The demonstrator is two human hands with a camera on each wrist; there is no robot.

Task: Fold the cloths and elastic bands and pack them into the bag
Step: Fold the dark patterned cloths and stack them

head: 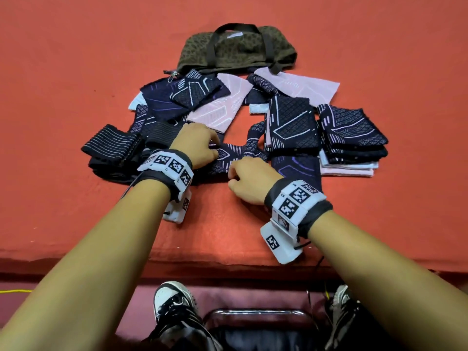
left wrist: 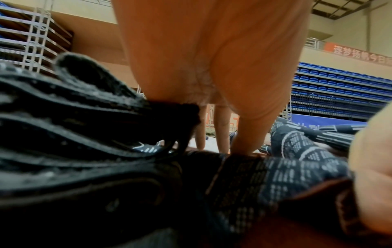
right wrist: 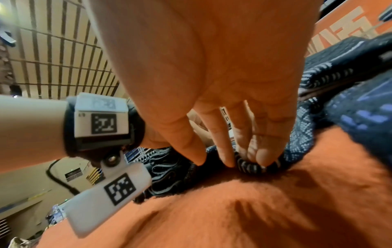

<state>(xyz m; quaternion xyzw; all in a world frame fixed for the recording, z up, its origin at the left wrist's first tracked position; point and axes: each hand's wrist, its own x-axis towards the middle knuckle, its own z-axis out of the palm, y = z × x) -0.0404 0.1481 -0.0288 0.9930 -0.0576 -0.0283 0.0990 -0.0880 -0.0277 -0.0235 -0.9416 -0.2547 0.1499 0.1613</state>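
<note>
Bench (head: 76, 59): we see an orange-red felt top, in a hall with blue seating behind.
Elastic bands (head: 111, 148): two black striped ones at far left, as far as we can count.
Left hand (head: 195, 145): grip narrow, fingertips pinching the left end of the dark cloth.
Dark cloth (head: 235, 153): our piece lies crumpled, long axis left to right, near the front edge.
Right hand (head: 249, 181): grip pinching the cloth's near edge.
Folded stack (head: 352, 138): at right.
Bag (head: 235, 49): one, olive, at the back.
</note>
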